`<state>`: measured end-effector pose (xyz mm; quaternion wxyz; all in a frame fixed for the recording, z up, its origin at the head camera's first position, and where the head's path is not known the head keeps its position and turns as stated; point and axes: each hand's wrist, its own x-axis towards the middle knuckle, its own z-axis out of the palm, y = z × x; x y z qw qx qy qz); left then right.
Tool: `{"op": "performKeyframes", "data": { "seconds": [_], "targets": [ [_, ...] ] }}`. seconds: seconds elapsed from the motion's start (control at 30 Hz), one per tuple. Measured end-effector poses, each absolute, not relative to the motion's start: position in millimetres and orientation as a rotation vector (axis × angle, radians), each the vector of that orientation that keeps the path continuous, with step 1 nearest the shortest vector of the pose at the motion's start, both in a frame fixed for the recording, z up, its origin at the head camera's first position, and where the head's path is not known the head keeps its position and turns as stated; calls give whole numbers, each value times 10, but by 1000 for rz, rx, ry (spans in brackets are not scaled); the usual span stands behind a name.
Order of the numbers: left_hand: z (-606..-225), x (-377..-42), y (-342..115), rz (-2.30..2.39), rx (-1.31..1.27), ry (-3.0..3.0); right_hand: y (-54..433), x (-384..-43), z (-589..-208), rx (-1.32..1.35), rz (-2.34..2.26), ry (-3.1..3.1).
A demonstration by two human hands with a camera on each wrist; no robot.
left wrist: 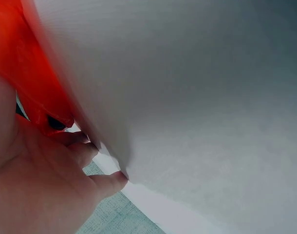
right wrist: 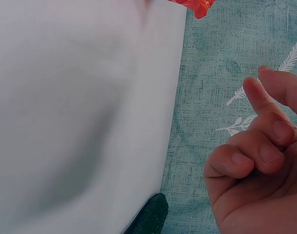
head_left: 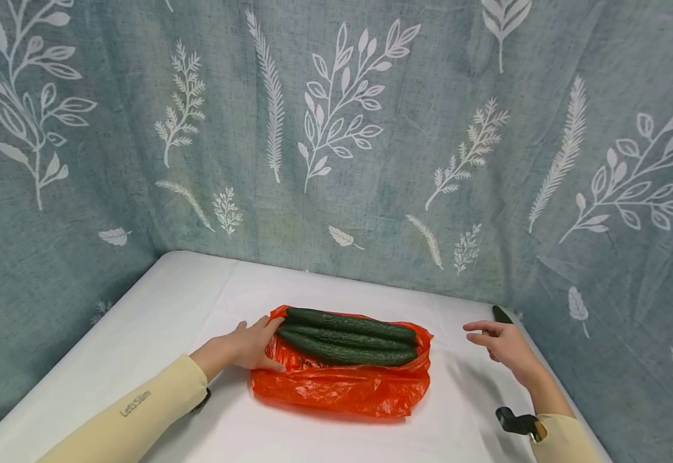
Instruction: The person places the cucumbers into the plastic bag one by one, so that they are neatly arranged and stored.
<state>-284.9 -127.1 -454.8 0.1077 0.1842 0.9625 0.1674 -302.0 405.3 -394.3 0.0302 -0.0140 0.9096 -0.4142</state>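
Several long dark green cucumbers [head_left: 345,337] lie side by side in a red plastic bag [head_left: 342,389], whose mouth faces up. My left hand [head_left: 249,347] touches the bag's left end with thumb and forefinger spread apart. In the left wrist view, part of the red bag [left wrist: 34,63] lies against that hand, and the outer fingers extend past it. My right hand [head_left: 507,347] is held in the air to the right of the bag, holding nothing, its forefinger extended and other fingers loosely bent. Another cucumber [right wrist: 151,214] lies near it at the table's right edge, partly hidden in the head view.
The white-covered table [head_left: 215,289] has a rounded far left corner. Blue-green cloth with white leaf prints [head_left: 336,212] hangs along the back and both sides. A dark device [head_left: 516,423] is strapped to my right wrist.
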Motion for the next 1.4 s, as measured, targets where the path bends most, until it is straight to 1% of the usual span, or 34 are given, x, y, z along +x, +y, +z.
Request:
{"op": "performKeyframes", "data": {
  "seconds": [0.43,0.93,1.13,1.4],
  "targets": [
    [-4560,-2809,-1292,509,544,2829,4095,-3058,-3975,24,-1242,2815],
    [-4578,-2821,-1272,487,571,2849,4228,-3019,-3994,118,-1278,2864],
    [-4551,-2822,-1260,482,575,2852,4339,-2974,-3980,228,-1342,2865],
    [-4566,-2818,-1256,476,560,2847,4533,-2931,-4075,355,-1392,2883]
  ]
}}
